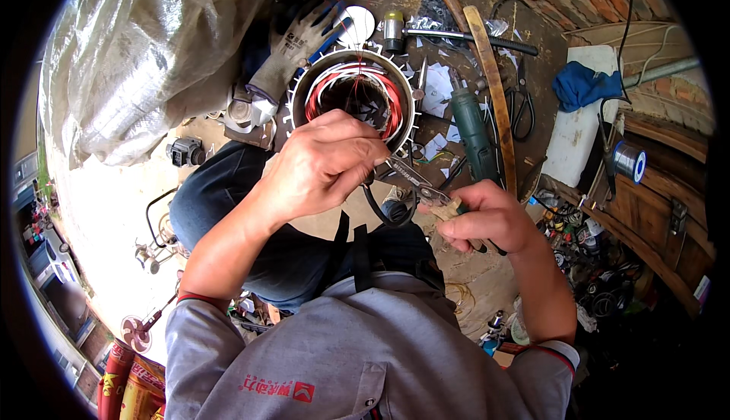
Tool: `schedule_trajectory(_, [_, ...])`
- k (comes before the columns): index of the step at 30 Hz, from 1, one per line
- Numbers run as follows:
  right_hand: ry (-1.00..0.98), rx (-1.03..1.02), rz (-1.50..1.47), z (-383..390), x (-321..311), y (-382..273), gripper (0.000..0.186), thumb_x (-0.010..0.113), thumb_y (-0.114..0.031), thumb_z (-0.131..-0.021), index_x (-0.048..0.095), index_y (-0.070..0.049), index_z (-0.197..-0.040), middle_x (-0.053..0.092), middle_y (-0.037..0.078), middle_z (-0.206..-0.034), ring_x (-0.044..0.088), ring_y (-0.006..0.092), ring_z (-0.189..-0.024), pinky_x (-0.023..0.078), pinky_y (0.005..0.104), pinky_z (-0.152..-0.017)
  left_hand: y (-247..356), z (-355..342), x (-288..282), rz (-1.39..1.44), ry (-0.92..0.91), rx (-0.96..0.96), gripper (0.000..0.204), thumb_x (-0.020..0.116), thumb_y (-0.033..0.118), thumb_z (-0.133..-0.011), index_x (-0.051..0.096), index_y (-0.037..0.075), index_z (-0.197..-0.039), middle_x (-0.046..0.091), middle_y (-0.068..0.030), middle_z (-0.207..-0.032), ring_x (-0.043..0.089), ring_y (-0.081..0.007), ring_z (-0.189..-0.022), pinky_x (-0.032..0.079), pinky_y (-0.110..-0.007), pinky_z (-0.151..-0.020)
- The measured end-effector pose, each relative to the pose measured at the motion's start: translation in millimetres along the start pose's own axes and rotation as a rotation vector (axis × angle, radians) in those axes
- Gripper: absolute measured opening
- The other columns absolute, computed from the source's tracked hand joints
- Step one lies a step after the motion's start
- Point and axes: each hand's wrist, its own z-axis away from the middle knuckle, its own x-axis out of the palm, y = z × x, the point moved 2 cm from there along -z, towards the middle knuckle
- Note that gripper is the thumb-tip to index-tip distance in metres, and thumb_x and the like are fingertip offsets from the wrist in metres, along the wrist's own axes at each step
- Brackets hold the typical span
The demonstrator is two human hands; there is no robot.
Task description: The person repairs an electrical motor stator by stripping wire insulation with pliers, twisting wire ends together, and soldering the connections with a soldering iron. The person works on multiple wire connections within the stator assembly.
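My right hand is wrapped around the handles of a pair of pliers, whose metal jaws point up and left toward my other hand. My left hand is closed in a pinch beside the jaw tips; what its fingers hold is too small to make out. A black cord loops below the pliers. Just beyond my left hand stands a round motor stator with a toothed rim, partly covered by the hand. Red and white wire windings line its inside, and thin red wires rise from it.
Right of the stator lie a green power tool, a long wooden strip, scissors, paper scraps and a hammer. Work gloves rest at its left. Plastic sheeting bulges at far left; a wire spool sits right.
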Motion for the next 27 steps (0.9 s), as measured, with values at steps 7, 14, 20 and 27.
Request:
schedule_trajectory(7, [0.250,-0.284,0.326,14.6,12.7,1.4,0.056,0.072,-0.015,-0.085,0.060,0.008,-0.134,0.068,0.013,-0.098,0.067,0.0200,-0.077,0.052,0.0330,-0.063,-2.1,-1.5,-2.0,0.070,-0.007,-0.069,0.012,0.073,-0.004,-0.084,0.075,-0.001,-0.095,0.073,-0.0113,-0.095,0.069,-0.0267,-0.089,0.055,-0.037,-0.080])
schedule_trajectory(14, [0.851,-0.727,1.460,15.1,16.8,-11.1,0.088,0.087,-0.016,-0.061,0.057,0.003,-0.141,0.059,0.008,-0.092,0.059,0.0271,-0.080,0.050,0.0397,-0.073,-2.4,-2.7,0.2,0.121,0.016,-0.147,0.008,0.073,-0.002,-0.088,0.075,-0.002,-0.096,0.073,-0.0106,-0.092,0.070,-0.0253,-0.088,0.055,-0.036,-0.079])
schedule_trajectory(20, [0.839,-0.755,1.533,10.9,19.8,-17.9,0.090,0.089,-0.016,-0.059,0.057,0.004,-0.141,0.058,0.007,-0.092,0.058,0.0253,-0.079,0.048,0.0382,-0.070,-3.1,-4.0,-1.4,0.133,0.002,-0.144,0.009,0.070,-0.001,-0.088,0.073,-0.002,-0.097,0.072,-0.0123,-0.094,0.071,-0.0303,-0.090,0.057,-0.039,-0.079])
schedule_trajectory(27, [0.824,-0.748,1.573,11.3,19.1,-23.5,0.090,0.088,-0.016,-0.058,0.057,0.004,-0.141,0.056,0.007,-0.090,0.056,0.0249,-0.078,0.047,0.0379,-0.069,-1.8,-4.7,-1.9,0.142,-0.010,-0.169,0.009,0.071,-0.001,-0.088,0.073,-0.002,-0.097,0.072,-0.0122,-0.094,0.071,-0.0298,-0.089,0.057,-0.039,-0.079])
